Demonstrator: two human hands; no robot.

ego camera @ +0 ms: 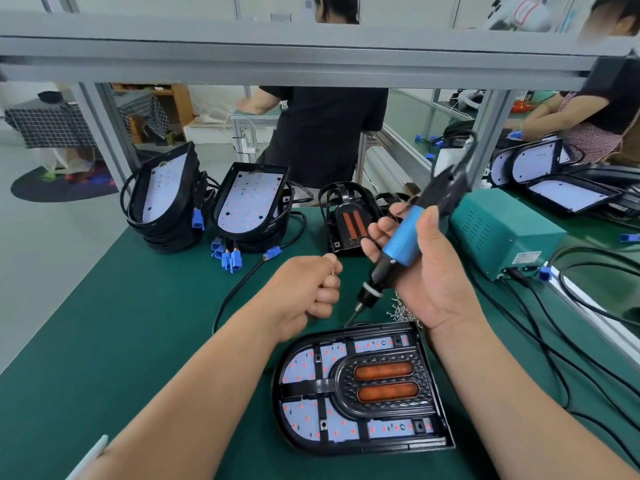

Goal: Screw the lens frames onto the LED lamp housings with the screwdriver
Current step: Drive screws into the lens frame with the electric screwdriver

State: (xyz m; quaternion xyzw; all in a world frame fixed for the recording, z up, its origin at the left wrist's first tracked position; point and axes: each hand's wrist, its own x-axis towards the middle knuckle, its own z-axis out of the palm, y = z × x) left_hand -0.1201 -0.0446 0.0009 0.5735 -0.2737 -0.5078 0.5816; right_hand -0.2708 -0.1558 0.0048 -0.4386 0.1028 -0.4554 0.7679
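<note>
A black LED lamp housing (pixel 363 441) lies flat on the green mat in front of me, its white LED board showing. A black lens frame (pixel 381 408) with two orange lenses sits in it. My right hand (pixel 426 271) grips a blue and black electric screwdriver (pixel 401 247), tilted, its bit hanging just above the housing's far edge. My left hand (pixel 304 289) is curled into a fist left of the bit and pinches a small screw (pixel 333 270) between thumb and forefinger. A pile of loose screws (pixel 401 311) lies partly hidden behind my right hand.
Two stacks of housings (pixel 166 199) (pixel 249 202) with blue connectors stand at the back left. Lens frames (pixel 349 220) are stacked at the back centre. A teal power supply (pixel 502 230) with cables sits at the right. People work at benches beyond.
</note>
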